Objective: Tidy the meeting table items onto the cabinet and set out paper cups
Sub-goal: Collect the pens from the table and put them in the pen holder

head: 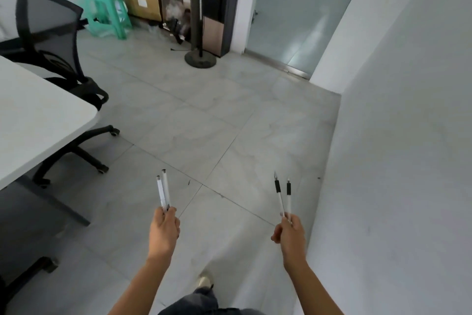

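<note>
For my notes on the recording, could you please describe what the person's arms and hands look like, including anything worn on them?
Both forearms are bare up to the bottom edge of the picture: no sleeves show. The left hand and the right hand are ungloved, and no watch, ring or bracelet is visible on either.

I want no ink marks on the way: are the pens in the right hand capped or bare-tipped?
Cannot tell. The two pens in the right hand point up with dark ends, too small and blurred to read as caps or grips.

Both hands carrying pens, walking past the tabletop (38, 120).
I see my left hand (163, 233) gripping two pens (163, 192), my right hand (290, 234) two more (282, 197), right of the tabletop.
</note>
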